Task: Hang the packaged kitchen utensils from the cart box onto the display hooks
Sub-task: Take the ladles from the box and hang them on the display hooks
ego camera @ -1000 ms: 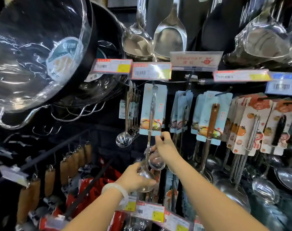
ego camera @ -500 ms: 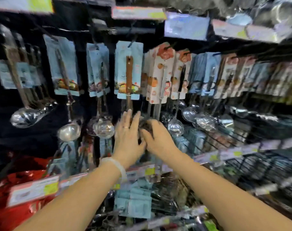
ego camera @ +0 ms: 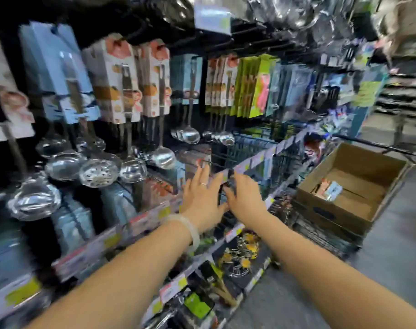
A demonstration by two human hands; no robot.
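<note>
Both your hands are spread and empty, left hand (ego camera: 203, 198) beside right hand (ego camera: 243, 198), left of the cart box (ego camera: 344, 200). The last packaged utensil (ego camera: 327, 189) lies inside it: likely light, slick wrap. Pinch its stiff card top.

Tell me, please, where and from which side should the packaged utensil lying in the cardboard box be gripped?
Probably from above, with the right hand: the cardboard box is open on top and its walls block the sides. Pinch the upper card edge of the packaged utensil; it lies flat against the near wall.
</note>
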